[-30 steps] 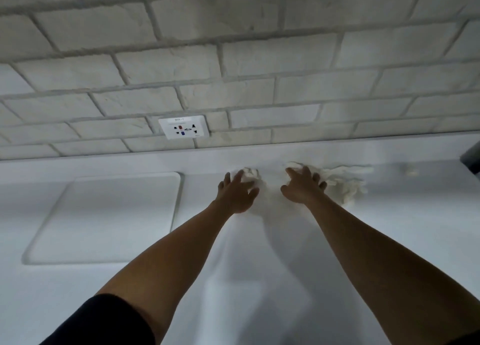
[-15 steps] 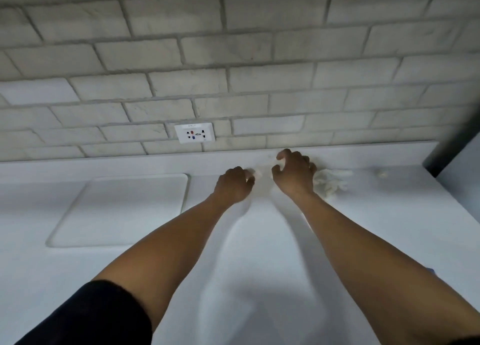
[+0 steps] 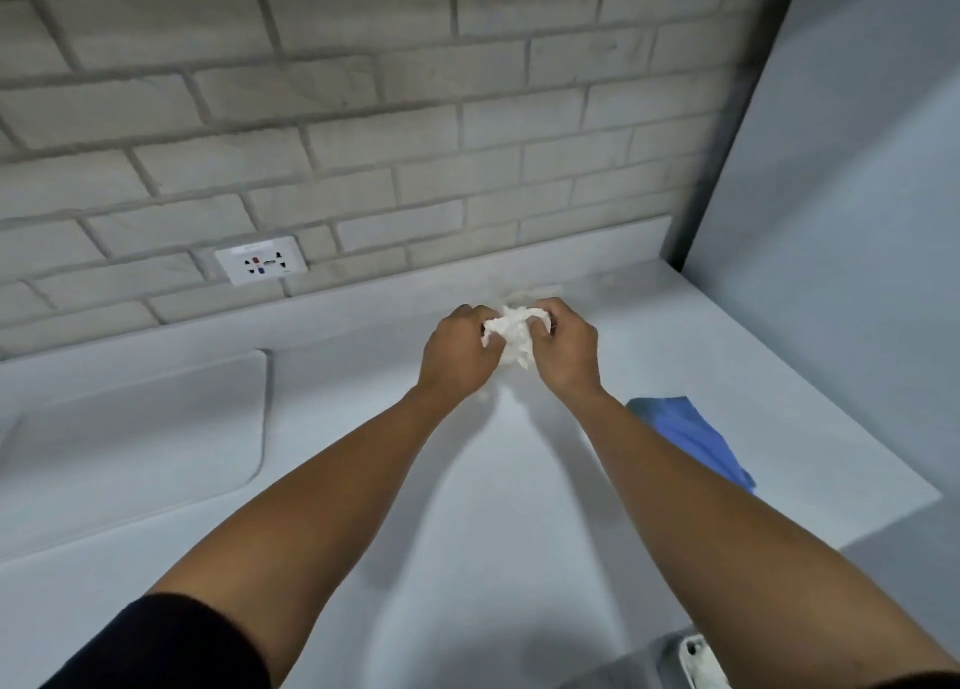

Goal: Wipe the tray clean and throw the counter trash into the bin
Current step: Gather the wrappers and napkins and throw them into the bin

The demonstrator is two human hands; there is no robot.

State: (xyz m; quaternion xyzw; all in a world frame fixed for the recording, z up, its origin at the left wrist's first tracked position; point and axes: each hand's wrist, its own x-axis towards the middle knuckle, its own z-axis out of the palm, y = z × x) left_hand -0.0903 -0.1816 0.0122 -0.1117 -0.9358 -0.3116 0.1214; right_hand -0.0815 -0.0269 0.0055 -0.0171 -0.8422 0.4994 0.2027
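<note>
Both hands meet above the worktop (image 3: 467, 506): the left hand (image 3: 457, 353) and right hand (image 3: 569, 348) are curled round one crumpled wad of white paper trash (image 3: 511, 332), pinched between them near the back wall. The tray (image 3: 130, 428) lies well to the left, nearer the left arm. No bin shows; a blurred white object at the bottom edge may belong to one.

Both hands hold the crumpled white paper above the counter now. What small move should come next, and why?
Probably carry the crumpled paper toward the bin. The left hand and right hand already grip it together, lifted off the counter. No bin shows in this view, so look for it first.
</note>
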